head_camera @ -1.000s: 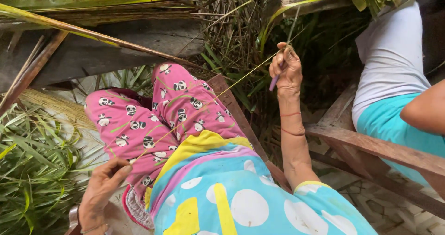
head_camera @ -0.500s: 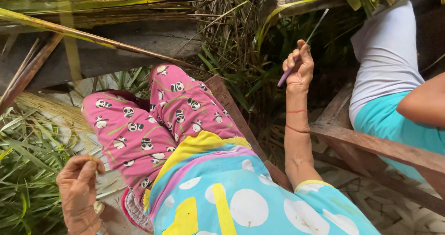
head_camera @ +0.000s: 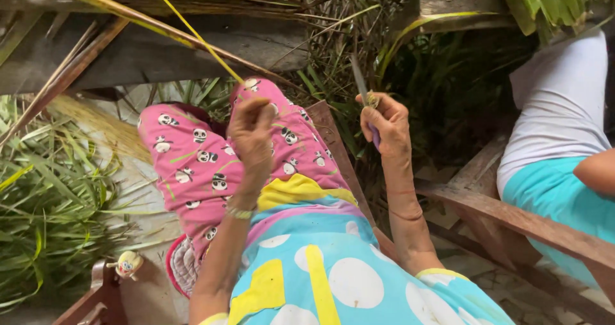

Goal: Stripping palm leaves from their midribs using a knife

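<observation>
— Above the pink trousers (head_camera: 192, 165), where does the leaf strip (head_camera: 192, 33) run?

— Its long axis slants from the left hand (head_camera: 252, 133), pinched shut on its lower end, up toward the top-left corner.

— And the right hand (head_camera: 384, 123)?

— Closed around a purple-handled knife (head_camera: 365, 100), blade pointing up, beside the wooden chair (head_camera: 333, 149).

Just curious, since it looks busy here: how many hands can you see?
2: the left hand pinching a yellow leaf strip above the knees, the right hand gripping a small knife. The neighbour's hands are hidden.

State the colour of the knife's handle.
Purple; the knife handle shows in the head view, in the right hand.
</observation>
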